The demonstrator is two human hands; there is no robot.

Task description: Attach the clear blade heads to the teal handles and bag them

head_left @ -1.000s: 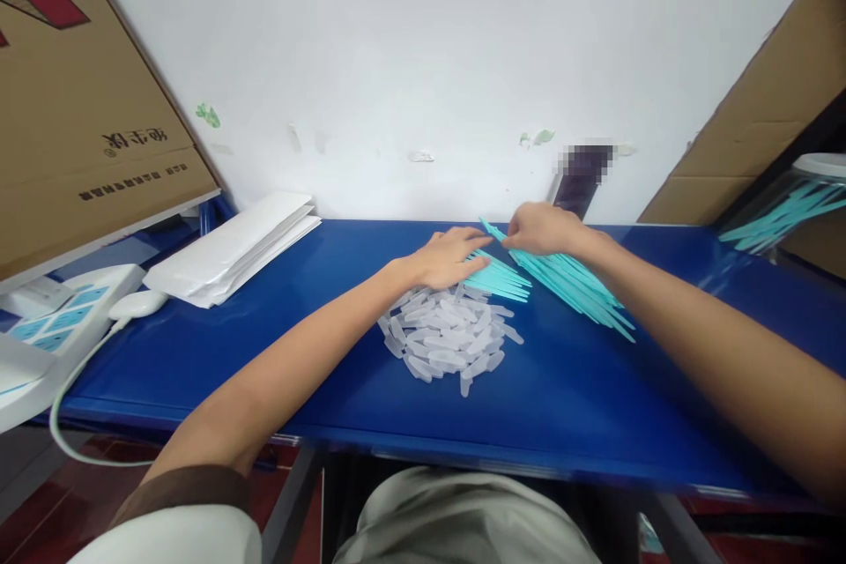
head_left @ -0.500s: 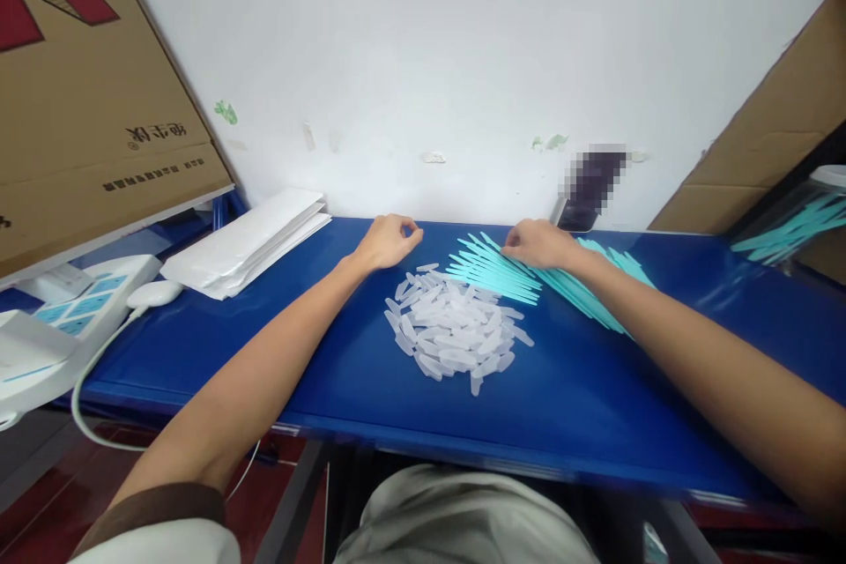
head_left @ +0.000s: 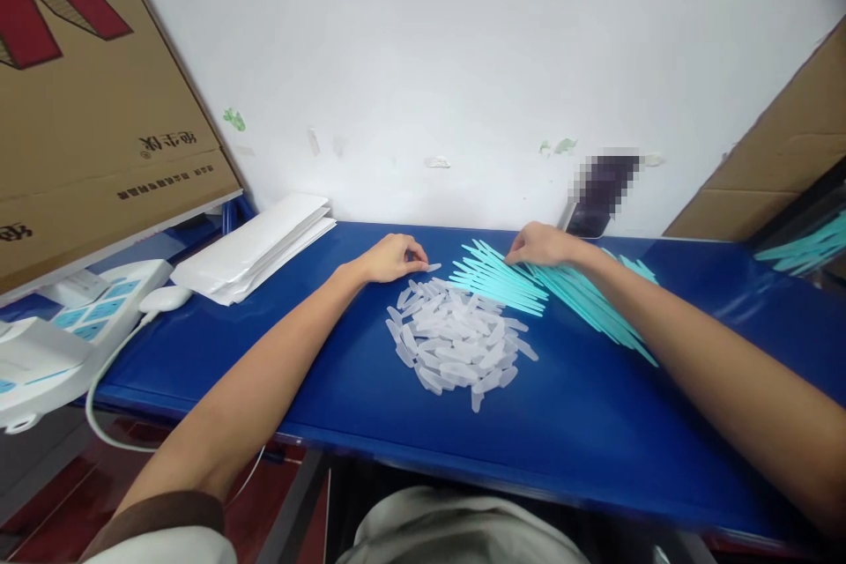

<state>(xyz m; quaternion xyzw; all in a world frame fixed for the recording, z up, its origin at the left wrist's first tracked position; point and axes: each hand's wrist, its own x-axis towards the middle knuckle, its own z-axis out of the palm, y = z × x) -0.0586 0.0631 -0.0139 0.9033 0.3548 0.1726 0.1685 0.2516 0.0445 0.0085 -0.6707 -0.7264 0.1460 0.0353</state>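
Note:
Between the finger and thumb of my left hand [head_left: 402, 259], a small translucent plastic cap [head_left: 434, 267] is pinched just behind the pile of similar caps [head_left: 456, 344]. Over the fanned bundle of slim turquoise sticks [head_left: 499, 279], shaped like eyebrow razors, is my right hand [head_left: 542, 244]. Its fingertips are closed at the back of the bundle, on what looks like one turquoise stick; the fingers partly hide it. More turquoise sticks [head_left: 595, 307] lie under and beside my right wrist.
White paper envelopes [head_left: 255, 242] are stacked at the back left, near a power strip [head_left: 99, 308] with a white cable. A large cardboard box [head_left: 99, 123] leans at the left. A phone [head_left: 598, 194] stands against the wall, and a container of turquoise sticks [head_left: 806, 247] is far right.
My left hand has closed on a translucent cap and lifted it off the back of the pile. My right hand stays at the turquoise sticks. The whole view has shifted slightly.

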